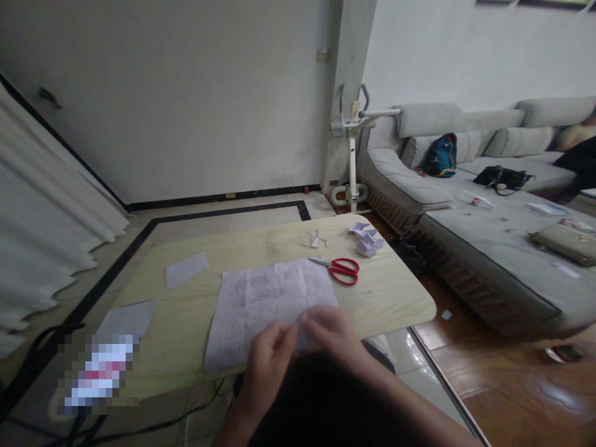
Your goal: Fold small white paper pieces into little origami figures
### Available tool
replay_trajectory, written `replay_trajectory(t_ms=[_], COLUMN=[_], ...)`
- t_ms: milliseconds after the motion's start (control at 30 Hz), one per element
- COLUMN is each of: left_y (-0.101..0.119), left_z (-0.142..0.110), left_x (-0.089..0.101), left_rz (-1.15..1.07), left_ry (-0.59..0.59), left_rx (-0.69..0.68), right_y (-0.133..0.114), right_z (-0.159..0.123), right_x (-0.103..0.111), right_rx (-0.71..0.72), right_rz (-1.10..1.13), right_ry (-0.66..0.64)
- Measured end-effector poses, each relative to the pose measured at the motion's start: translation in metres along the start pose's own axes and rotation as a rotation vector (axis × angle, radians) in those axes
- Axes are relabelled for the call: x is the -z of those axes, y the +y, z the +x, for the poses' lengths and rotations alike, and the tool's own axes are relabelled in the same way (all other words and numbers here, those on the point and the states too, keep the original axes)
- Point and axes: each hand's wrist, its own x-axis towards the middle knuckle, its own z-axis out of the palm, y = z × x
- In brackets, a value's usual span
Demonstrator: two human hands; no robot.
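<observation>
My left hand and my right hand meet at the near edge of the table, fingertips close together. Between them is a small piece of white paper, pinched by both hands and mostly hidden by the fingers. Just beyond, a large creased sheet covered in print lies flat under and ahead of my hands. Red-handled scissors rest at its far right corner, blades pointing left. Folded white paper pieces stand in a small group at the far right, and thin paper scraps lie left of them.
On the left of the wooden table lie a white paper slip and another sheet, beside a pixelated bright object. Cables hang below. A grey sofa with bags stands right; exercise equipment stands behind.
</observation>
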Motion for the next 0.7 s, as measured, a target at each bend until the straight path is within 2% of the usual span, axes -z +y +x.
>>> replay_trajectory(t_ms=[467,700], left_y=[0.0011,0.0009], left_z=[-0.0010,-0.0008], left_x=[-0.0007,-0.0024], left_rz=[0.021,0.016], left_ry=[-0.045,-0.015], left_rx=[-0.036,-0.011], right_y=[0.0031,0.0054], right_z=[0.0008,0.0033], right_x=[0.0003,-0.0012], right_rx=[-0.052,-0.049], right_rz=[0.108,0.128], right_ry=[0.015,0.006])
